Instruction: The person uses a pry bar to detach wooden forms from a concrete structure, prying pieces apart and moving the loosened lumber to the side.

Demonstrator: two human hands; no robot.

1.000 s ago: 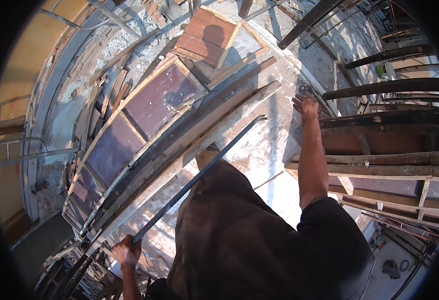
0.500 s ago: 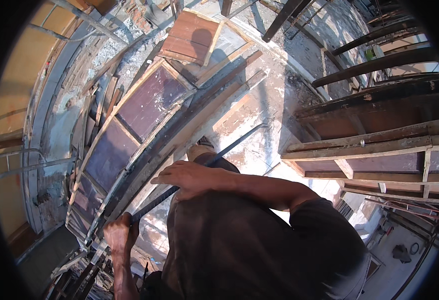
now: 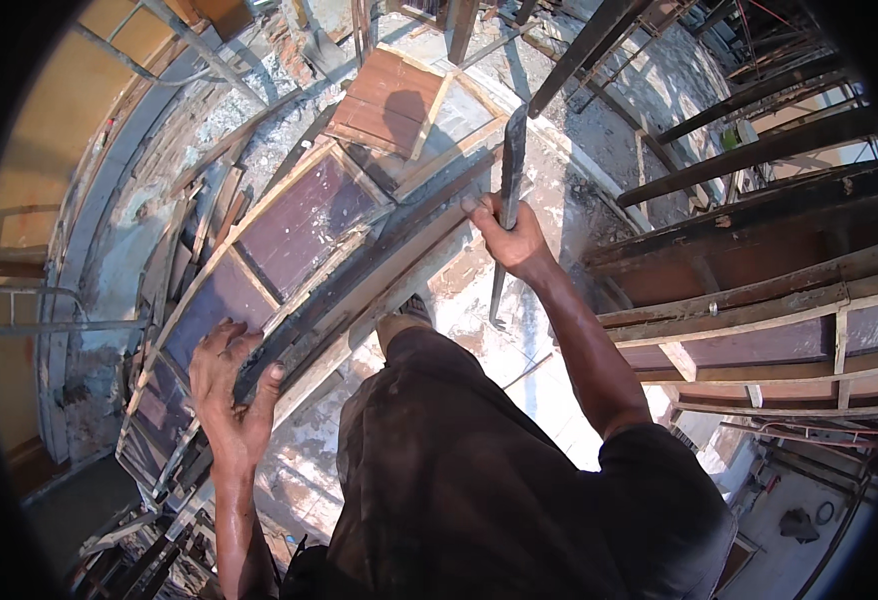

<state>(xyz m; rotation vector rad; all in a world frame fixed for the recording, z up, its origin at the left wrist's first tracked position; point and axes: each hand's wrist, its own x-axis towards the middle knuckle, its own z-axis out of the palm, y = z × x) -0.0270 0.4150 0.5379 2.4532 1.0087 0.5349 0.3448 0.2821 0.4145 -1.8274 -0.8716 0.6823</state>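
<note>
While right grip [image 3: 515,241] holds one bar [image 3: 513,160], left grip [image 3: 229,395] hangs spread.

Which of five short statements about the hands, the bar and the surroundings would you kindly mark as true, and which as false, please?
1. The right hand is closed around a dark metal bar. True.
2. The left hand also grips the metal bar. False: it is open and apart from it.
3. A dark shadow falls on the reddish-brown panel at the top of the view. True.
4. The right sleeve is bright white. False: it is dark.
5. A yellowish wall shows at the left of the view. True.
</note>
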